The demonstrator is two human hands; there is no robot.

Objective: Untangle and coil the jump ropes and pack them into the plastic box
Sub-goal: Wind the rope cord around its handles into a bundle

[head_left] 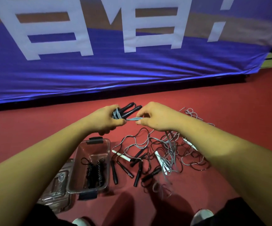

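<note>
Grey rope (116,115), coiled against its black handles (129,110), gripped in left hand (106,119); right hand (154,117) pinches the loose end, mid-wrap. Next move, probably: secure end, lower bundle into box (89,149) beside floor tangle (164,149).

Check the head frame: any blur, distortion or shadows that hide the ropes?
Head view: dim and soft overall; the wide-angle lens bows the banner along its lower edge; dark shadows pool on the floor near the bottom of the frame; the coiled rope and loose ropes are legible.
</note>
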